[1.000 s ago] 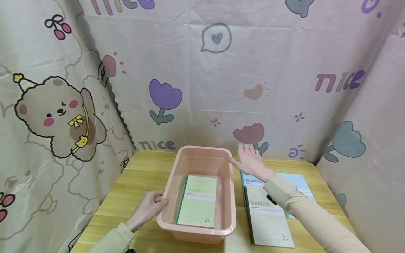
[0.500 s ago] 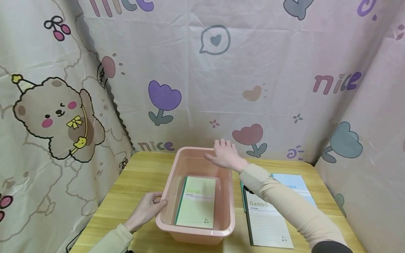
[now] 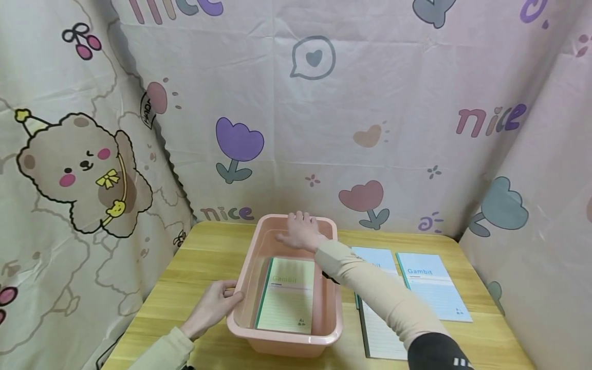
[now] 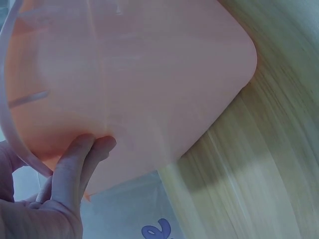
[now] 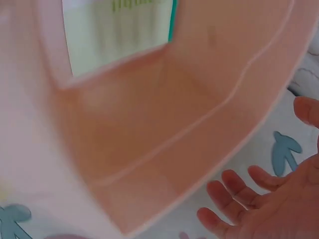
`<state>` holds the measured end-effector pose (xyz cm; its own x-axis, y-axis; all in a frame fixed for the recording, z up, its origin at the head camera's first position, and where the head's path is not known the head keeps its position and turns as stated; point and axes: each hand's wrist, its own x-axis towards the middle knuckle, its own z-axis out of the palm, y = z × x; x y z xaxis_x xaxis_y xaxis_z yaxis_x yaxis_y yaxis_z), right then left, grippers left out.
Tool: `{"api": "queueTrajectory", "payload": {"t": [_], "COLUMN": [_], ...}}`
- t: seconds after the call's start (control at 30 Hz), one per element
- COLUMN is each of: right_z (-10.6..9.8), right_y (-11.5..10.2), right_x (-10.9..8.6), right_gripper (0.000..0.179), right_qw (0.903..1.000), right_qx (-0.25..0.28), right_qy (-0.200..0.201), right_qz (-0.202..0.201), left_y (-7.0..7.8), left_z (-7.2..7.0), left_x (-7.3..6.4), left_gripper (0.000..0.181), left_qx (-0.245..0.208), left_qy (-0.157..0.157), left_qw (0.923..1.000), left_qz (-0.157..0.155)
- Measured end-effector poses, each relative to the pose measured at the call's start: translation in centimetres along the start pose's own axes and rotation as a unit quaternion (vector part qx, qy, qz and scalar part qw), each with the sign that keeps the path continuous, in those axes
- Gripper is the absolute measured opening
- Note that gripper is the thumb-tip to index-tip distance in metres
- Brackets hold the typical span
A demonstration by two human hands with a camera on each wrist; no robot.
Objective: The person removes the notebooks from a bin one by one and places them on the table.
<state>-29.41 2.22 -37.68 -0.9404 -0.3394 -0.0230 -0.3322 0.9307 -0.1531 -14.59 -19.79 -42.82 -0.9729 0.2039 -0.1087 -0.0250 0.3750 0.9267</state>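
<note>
A pink plastic bin stands on the table, with a pale green Gambit notebook lying flat inside. My left hand grips the bin's left rim. Its fingers lie along the outer wall below the rim in the left wrist view, where the hand curls round the edge. Over the bin's far end is my right hand, with fingers spread and holding nothing. From the right wrist, the palm and loosely bent fingers of that hand appear just beyond the bin's rim.
Right of the bin lie a light blue notebook, another blue one and a dark-spined one overlapping it, partly hidden by my right sleeve. Behind the wooden table hangs a printed curtain.
My right hand has moved left from above the notebooks to over the bin's far end, uncovering the right blue notebook. The left hand keeps its grip on the rim.
</note>
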Motion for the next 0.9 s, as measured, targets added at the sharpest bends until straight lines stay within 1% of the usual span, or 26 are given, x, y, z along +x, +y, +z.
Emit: {"api": "queueTrajectory", "payload": {"t": [0.17, 0.3, 0.43, 0.63, 0.73, 0.9], "right_z": [2.2, 3.8, 5.3, 7.8, 8.9, 11.3], "right_y": [-0.7, -1.0, -1.3, -1.7, -1.8, -1.6], "right_x": [1.0, 1.7, 2.3, 2.8, 2.8, 2.6], "right_gripper": [0.078, 0.079, 0.081, 0.080, 0.080, 0.081], "right_qw": [0.9999, 0.9998, 0.9993, 0.9990, 0.9987, 0.9972], "right_qx": [-0.010, -0.007, -0.001, -0.009, 0.000, 0.032], "right_qy": [0.000, -0.013, -0.024, -0.023, -0.027, -0.035], "right_qz": [0.004, 0.016, 0.027, 0.037, 0.044, 0.057], "left_y": [0.0, 0.0, -0.1, -0.4, -0.5, -0.6], "left_z": [0.1, 0.1, 0.0, -0.1, -0.1, 0.0], "left_x": [-0.1, -0.1, -0.1, -0.1, 0.0, 0.0], "left_gripper": [0.049, 0.047, 0.048, 0.048, 0.048, 0.048], "left_qx": [-0.005, -0.005, -0.007, -0.008, -0.008, -0.019], "left_qy": [-0.001, 0.005, 0.003, -0.001, -0.003, -0.008], "left_qw": [1.0000, 1.0000, 0.9999, 0.9999, 0.9997, 0.9996], "left_qz": [0.008, 0.005, 0.007, 0.015, 0.022, 0.022]}}
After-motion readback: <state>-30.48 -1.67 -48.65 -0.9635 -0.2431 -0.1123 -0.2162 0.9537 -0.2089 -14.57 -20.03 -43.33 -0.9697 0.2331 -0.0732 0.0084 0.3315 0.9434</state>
